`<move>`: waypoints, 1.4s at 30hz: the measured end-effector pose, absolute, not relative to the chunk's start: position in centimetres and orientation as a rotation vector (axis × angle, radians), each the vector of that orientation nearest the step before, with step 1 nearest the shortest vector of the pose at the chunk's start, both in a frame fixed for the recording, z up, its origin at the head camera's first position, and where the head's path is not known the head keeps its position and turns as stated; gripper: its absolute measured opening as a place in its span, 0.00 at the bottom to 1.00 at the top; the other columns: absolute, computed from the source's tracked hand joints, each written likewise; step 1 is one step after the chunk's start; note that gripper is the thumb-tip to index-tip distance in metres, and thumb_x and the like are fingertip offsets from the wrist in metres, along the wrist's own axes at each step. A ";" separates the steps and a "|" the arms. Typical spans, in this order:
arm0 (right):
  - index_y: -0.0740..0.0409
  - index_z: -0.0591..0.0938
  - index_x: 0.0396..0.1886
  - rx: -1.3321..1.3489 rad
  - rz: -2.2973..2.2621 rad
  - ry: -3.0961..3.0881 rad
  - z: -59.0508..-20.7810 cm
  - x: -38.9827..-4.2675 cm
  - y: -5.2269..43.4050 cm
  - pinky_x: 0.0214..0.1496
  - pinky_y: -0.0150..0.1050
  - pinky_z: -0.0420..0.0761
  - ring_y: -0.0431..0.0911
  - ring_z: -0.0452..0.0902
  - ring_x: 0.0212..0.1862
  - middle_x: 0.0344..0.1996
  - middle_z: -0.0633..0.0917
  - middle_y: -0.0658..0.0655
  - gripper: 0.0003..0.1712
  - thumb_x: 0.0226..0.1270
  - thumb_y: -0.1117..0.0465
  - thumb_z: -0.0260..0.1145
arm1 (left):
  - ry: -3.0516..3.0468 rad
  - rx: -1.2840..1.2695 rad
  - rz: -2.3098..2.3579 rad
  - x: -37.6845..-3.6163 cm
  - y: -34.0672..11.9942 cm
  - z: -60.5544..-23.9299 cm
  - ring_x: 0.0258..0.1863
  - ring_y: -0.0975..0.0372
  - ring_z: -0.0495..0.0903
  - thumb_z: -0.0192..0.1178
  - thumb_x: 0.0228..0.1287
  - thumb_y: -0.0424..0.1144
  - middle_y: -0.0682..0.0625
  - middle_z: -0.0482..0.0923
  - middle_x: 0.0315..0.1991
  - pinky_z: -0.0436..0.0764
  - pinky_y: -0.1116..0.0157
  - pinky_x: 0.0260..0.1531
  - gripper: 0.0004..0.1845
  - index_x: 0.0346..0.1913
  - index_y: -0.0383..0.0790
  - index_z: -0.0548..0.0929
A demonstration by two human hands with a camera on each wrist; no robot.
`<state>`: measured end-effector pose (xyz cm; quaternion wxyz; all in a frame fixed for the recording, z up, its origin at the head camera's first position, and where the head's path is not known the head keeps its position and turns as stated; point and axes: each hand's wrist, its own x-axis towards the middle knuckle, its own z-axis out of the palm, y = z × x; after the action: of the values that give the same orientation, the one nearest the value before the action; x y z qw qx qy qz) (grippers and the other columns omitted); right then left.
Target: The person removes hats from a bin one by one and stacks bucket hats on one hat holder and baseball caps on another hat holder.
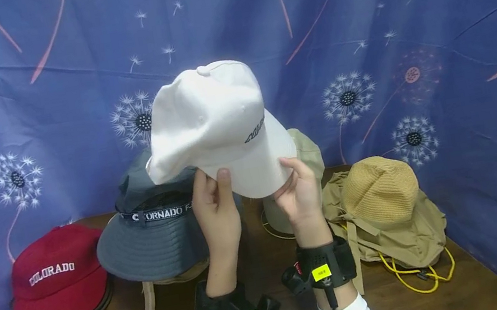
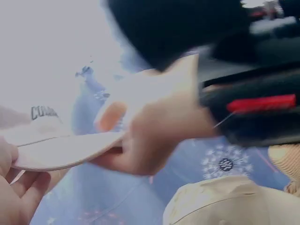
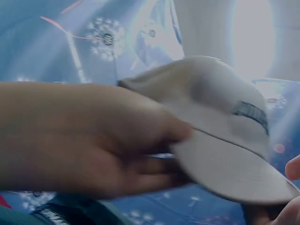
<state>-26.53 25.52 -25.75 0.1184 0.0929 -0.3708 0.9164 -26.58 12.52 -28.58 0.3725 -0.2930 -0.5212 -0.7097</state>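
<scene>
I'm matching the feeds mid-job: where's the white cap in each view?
Head: white cap, centre, held up.
Left wrist: white cap, left side, crown washed out by glare.
Right wrist: white cap, right of centre.
Shared landmark: dark lettering on its front.

Surface (image 1: 422, 309): I see dark brown wood under a row of hats.
Red cap (image 1: 58, 302): far left, lettered COLORADO, black edge beneath its brim.
Bucket hat (image 1: 153, 250): dark blue-grey, just beside the cap, a beige strap (image 1: 149, 308) trailing from below.
Khaki hat (image 1: 422, 235): on the right, yellow cord (image 1: 415, 285) looped on the wood, a woven tan hat (image 1: 380, 190) on top.
</scene>
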 end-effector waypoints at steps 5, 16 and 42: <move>0.48 0.72 0.54 0.243 2.613 -1.215 -25.5 -26.8 28.5 0.48 0.33 0.77 0.38 0.79 0.43 0.41 0.83 0.45 0.14 0.76 0.57 0.43 | -1.314 -0.842 -1.907 -27.1 12.1 -28.2 0.50 0.63 0.81 0.48 0.73 0.32 0.50 0.86 0.43 0.80 0.68 0.50 0.14 0.57 0.31 0.73; 0.54 0.77 0.52 0.519 2.198 -1.386 -25.9 -26.8 32.5 0.38 0.30 0.84 0.38 0.83 0.37 0.38 0.85 0.48 0.13 0.76 0.58 0.49 | -1.509 -0.841 -2.058 -29.1 13.0 -27.9 0.39 0.68 0.85 0.49 0.73 0.37 0.31 0.82 0.47 0.84 0.67 0.41 0.21 0.67 0.41 0.68; 0.54 0.73 0.43 -0.005 2.124 -1.554 -31.0 -32.7 36.7 0.35 0.28 0.81 0.35 0.80 0.33 0.30 0.83 0.43 0.04 0.73 0.64 0.53 | -1.806 -0.571 -2.315 -38.7 18.4 -34.2 0.62 0.52 0.75 0.55 0.70 0.40 0.38 0.78 0.59 0.72 0.54 0.66 0.30 0.73 0.50 0.60</move>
<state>-32.72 36.69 -31.03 0.2524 -0.0020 -0.5713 0.7809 -38.68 18.35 -34.21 0.0752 -0.1903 -0.6021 -0.7718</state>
